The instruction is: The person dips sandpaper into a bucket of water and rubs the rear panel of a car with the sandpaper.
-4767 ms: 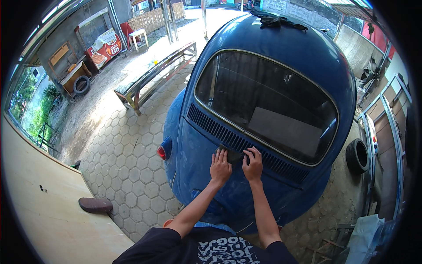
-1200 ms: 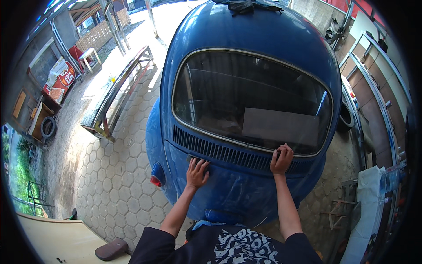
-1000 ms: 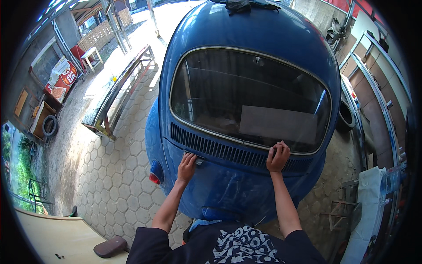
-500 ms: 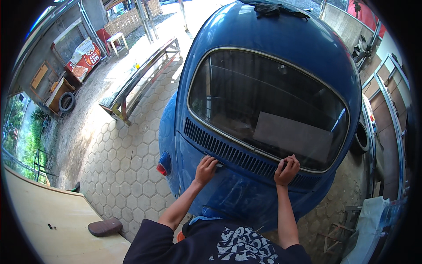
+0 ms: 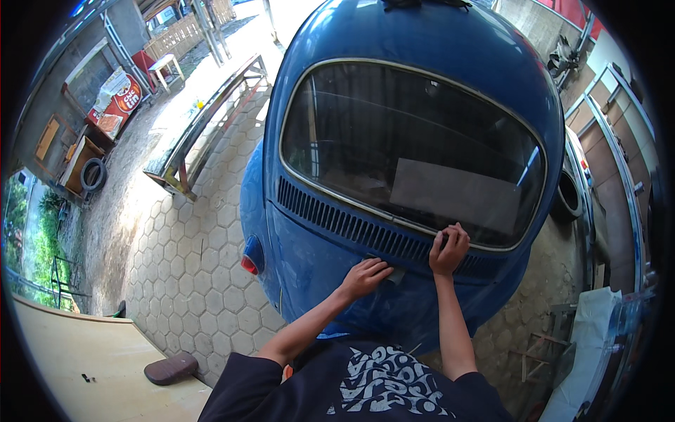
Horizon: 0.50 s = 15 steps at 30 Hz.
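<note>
The rear of a blue rounded car (image 5: 330,281) fills the middle, with its slatted air vent (image 5: 337,221) just under the rear window (image 5: 394,126). My left hand (image 5: 365,277) rests on the blue panel below the vent, its fingers pressed over a small grey flat piece (image 5: 397,275) whose kind I cannot make out. Farther right, my right hand (image 5: 450,251) is raised over the vent's right part, beside the window's lower trim. Its fingers are curled together, and anything inside them is hidden. A red tail light (image 5: 250,261) sits on the left fender.
A long bench (image 5: 204,133) stands on the hexagonal paving (image 5: 190,281) at the left. A dark oval seat-like pad (image 5: 171,368) lies by a pale wooden board (image 5: 77,359) at the lower left. Metal frames (image 5: 619,155) and a tyre (image 5: 568,197) line the right side.
My left hand has slid to the right along the panel below the vent, with the grey piece at its fingertips. My right hand stays near the window trim. The view has shifted slightly.
</note>
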{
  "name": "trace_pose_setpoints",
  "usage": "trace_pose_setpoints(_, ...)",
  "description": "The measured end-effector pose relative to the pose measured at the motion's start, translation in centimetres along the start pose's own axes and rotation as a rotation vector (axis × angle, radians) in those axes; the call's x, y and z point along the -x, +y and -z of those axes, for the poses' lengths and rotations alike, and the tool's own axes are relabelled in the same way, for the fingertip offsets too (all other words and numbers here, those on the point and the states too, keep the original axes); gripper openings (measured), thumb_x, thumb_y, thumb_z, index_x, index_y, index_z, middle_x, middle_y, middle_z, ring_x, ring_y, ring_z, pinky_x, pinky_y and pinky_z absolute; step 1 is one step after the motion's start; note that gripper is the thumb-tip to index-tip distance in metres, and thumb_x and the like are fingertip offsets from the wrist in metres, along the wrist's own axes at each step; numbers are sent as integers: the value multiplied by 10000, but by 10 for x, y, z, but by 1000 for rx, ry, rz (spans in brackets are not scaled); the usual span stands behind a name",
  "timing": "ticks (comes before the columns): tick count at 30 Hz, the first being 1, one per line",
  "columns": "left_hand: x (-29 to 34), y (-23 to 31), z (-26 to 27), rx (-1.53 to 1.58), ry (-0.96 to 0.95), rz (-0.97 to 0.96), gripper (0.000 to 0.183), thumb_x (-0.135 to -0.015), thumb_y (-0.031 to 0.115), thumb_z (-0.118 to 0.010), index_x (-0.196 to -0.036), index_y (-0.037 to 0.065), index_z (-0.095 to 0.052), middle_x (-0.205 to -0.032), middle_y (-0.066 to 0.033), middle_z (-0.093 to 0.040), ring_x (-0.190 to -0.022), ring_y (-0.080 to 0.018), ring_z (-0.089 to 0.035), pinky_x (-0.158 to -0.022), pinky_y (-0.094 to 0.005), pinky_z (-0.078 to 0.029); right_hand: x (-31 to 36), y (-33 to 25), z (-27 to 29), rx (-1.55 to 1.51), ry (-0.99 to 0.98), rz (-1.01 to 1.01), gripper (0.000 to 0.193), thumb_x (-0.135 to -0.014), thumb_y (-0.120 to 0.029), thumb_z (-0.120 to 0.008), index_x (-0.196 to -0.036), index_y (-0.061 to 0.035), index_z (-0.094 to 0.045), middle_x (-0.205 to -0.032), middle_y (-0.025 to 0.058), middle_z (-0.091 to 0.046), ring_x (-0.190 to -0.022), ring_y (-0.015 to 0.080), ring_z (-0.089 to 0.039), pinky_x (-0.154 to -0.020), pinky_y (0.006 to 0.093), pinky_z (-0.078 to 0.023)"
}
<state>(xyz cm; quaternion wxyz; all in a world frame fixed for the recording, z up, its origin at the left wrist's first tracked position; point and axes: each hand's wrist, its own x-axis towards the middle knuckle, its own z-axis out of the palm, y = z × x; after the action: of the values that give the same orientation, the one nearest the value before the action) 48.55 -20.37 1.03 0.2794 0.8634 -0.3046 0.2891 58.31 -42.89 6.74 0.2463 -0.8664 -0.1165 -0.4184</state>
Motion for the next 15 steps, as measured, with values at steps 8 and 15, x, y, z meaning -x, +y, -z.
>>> trace_pose_setpoints(8, 13, -46, 44, -91, 10, 149, 298, -738, -27, -637, -1014, 66, -702, -1025, -91, -677, -975, -288, -654, -842, -395, -555, 27, 56, 44, 124, -108, 12, 377, -954, -290, -509, -1302, -172, -596, -1340, 103, -509, -1318, 333, -451, -1116, 508, -294)
trace_pose_setpoints(15, -23, 34, -14, 136, -43, 78, 372, -730, -58, -654, -1079, 64, -696, -1020, -100, -662, -1022, -280, -633, -875, -380, -546, 33, 59, 44, 82, -110, -11, 393, -943, -288, -511, -1314, -186, -586, -1380, 87, -490, -1338, 322, -435, -1127, 507, -271)
